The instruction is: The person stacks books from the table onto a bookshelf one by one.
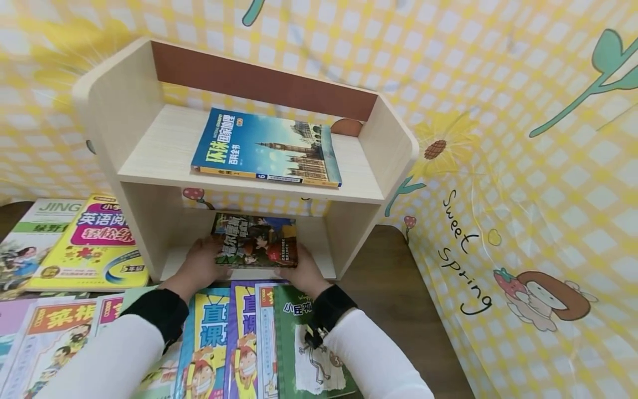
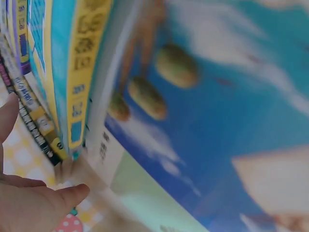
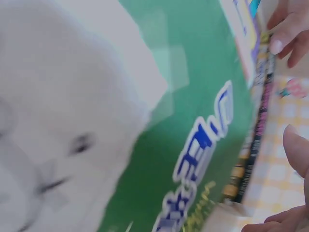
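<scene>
Dark comic-covered book [image 1: 255,241] lies flat in the lower compartment of the pale shelf unit [image 1: 124,122], between the two hands, near the front edge of the board. From the left, a green-and-white book [image 1: 45,221] and a yellow one [image 1: 92,246] lie beside the unit, and in front of them is a book with an orange title band [image 1: 65,320].

Next comes the left hand [image 1: 203,261], at the dark book's left edge. Its wrist view shows the thumb set apart from a straight finger, close to the end of the black spine; whether the fingertips press on it I cannot tell. Above the dark book, on the upper board, a blue book [image 1: 269,147] with a clock tower on its cover lies flat. Below, before the unit, are a blue-and-yellow book [image 1: 211,316] and a purple-edged one [image 1: 242,332].

The right hand [image 1: 306,271] is at the dark book's right edge. Its wrist view shows thumb and fingers spread, with a gap between them, just beside the book's end; contact is hard to make out there too. A green book [image 1: 286,354] lies partly under the right forearm. Farthest right hangs yellow checked cloth [image 1: 523,194].
</scene>
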Available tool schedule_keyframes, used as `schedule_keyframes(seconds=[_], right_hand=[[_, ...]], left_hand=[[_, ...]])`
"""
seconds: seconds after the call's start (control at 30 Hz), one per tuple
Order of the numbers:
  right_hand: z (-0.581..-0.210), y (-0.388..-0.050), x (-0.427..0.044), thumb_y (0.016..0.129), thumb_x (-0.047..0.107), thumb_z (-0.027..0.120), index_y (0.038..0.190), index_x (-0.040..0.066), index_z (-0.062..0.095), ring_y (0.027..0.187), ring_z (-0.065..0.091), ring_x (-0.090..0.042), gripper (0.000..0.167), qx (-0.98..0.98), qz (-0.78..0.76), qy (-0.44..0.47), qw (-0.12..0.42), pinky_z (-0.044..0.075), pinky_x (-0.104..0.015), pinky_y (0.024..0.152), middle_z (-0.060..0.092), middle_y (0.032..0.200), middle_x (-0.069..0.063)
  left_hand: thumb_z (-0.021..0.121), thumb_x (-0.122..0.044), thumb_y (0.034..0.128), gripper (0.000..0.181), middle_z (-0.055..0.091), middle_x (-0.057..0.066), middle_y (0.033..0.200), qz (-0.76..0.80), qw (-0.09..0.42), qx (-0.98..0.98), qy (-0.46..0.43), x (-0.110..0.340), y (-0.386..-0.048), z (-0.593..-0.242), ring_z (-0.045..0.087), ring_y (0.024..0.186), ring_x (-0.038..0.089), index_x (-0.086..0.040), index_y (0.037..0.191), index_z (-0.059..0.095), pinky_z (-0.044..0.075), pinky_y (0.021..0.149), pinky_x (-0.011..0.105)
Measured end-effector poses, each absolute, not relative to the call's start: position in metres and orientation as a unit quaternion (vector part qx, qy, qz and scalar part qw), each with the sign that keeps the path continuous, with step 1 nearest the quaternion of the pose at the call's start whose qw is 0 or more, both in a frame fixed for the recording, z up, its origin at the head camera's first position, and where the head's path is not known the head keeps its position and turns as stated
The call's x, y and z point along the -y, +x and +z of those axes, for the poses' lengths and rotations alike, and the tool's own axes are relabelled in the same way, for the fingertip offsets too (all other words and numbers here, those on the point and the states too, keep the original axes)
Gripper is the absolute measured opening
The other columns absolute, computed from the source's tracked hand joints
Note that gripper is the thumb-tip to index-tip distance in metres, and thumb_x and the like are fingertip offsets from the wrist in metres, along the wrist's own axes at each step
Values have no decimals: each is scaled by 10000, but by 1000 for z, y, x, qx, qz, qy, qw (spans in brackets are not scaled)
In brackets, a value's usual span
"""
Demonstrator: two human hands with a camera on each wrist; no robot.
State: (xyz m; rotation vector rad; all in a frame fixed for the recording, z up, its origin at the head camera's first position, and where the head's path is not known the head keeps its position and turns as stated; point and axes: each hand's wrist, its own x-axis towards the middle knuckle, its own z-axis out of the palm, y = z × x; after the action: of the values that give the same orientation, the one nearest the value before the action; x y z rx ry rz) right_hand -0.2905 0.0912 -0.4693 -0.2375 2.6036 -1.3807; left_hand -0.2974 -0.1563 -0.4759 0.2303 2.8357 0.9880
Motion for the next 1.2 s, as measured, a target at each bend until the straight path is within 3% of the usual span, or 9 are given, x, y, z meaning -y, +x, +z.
schedule_keyframes(seconds=[0.2,0.37,0.6,0.77,0.93,1.03,1.2], right_hand=[[-446,-241,-119,887,256,705,1545,47,113,1421,229,-391,909,-881,-456,-37,120,236,-561,1128,198,1573,-201],[-450,-202,-148,885,269,706,1549,68,131,1414,213,-433,901,-886,-451,-5,109,227,-609,1109,178,1574,-218],[-467,-162,-173,833,216,763,1493,-52,240,1366,291,-474,884,-905,-420,48,42,268,-605,1091,283,1503,-306],[-474,-140,-179,772,356,809,1435,-101,334,1296,389,-483,935,-927,-360,102,40,377,-594,1020,397,1405,-344],[-483,-128,-178,706,462,829,1366,-106,423,1081,550,-367,961,-929,-343,130,42,480,-515,881,557,1213,-251],[-486,-126,-172,668,466,853,1318,-76,469,920,565,-273,930,-929,-343,138,32,495,-460,791,606,1056,-156],[-488,-123,-158,616,443,895,1341,-83,435,988,574,-321,1007,-921,-359,147,31,494,-500,861,606,1080,-174]], left_hand=[[771,-189,814,875,115,380,1507,343,60,-934,82,166,-270,-463,100,1364,572,32,1487,259,198,1059,692],[772,-230,820,965,95,394,1503,326,60,-938,100,171,-239,-454,141,1348,579,53,1501,150,256,1021,703],[790,-244,807,1057,77,357,1528,307,51,-945,102,172,-201,-440,114,1378,544,27,1528,66,258,1014,698],[807,-262,790,1064,73,347,1532,291,36,-950,107,170,-181,-436,139,1362,558,21,1528,94,254,1000,714],[827,-254,765,1053,98,341,1530,281,22,-953,116,162,-163,-439,181,1344,563,34,1517,148,257,1008,708],[839,-250,748,1055,111,336,1531,278,17,-952,124,156,-152,-441,178,1352,554,40,1511,171,227,1028,708],[836,-241,750,1044,107,345,1525,288,17,-948,133,151,-137,-447,158,1357,552,36,1511,176,194,1025,726]])
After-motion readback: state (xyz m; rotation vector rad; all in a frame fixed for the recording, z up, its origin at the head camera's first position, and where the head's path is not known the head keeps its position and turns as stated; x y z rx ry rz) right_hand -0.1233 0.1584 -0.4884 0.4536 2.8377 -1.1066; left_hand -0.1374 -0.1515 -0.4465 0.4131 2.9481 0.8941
